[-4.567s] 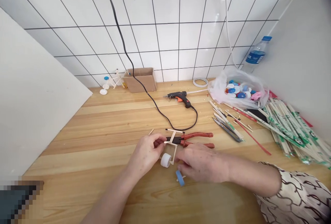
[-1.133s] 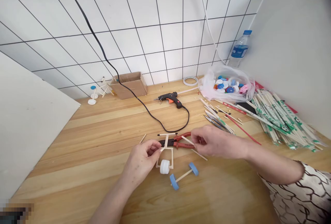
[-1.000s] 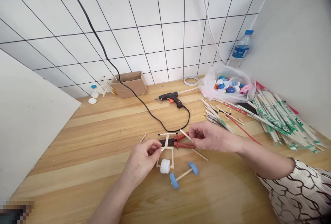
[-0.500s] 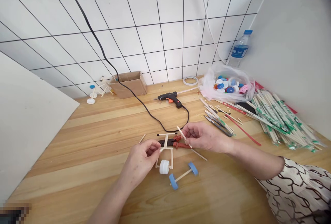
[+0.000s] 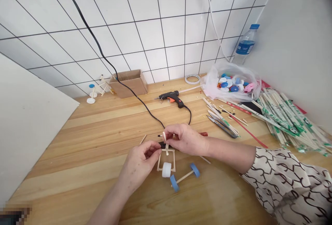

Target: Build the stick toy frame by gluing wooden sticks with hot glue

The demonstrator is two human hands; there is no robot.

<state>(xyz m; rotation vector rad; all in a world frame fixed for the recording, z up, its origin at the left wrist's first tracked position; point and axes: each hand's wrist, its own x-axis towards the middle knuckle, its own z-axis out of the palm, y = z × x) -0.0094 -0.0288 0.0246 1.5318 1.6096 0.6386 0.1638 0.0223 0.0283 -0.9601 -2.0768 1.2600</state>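
Observation:
A small frame of wooden sticks (image 5: pixel 166 157) with a white bottle-cap wheel (image 5: pixel 166 170) lies on the wooden table (image 5: pixel 103 138). My left hand (image 5: pixel 141 161) pinches the frame's top left corner. My right hand (image 5: pixel 184 138) is closed on a short wooden stick (image 5: pixel 164 136), whose end sits right above the frame's top bar. An axle with two blue cap wheels (image 5: pixel 184 177) lies loose just right of the frame. Red-handled pliers (image 5: pixel 203 134) lie mostly hidden under my right hand.
A black glue gun (image 5: pixel 171 97) with its cord lies behind my hands. Scissors (image 5: pixel 220 123), loose sticks and packs of chopsticks (image 5: pixel 282 121) fill the right side. A bag of bottle caps (image 5: pixel 230 86), a water bottle (image 5: pixel 245 45), tape roll (image 5: pixel 192 79), cardboard box (image 5: pixel 128 83) and another stick model (image 5: pixel 97 89) line the wall.
My right hand picked up a short stick near the pliers and carried it left to the frame's top. My left hand has kept its hold on the frame. The blue-wheeled axle stays put.

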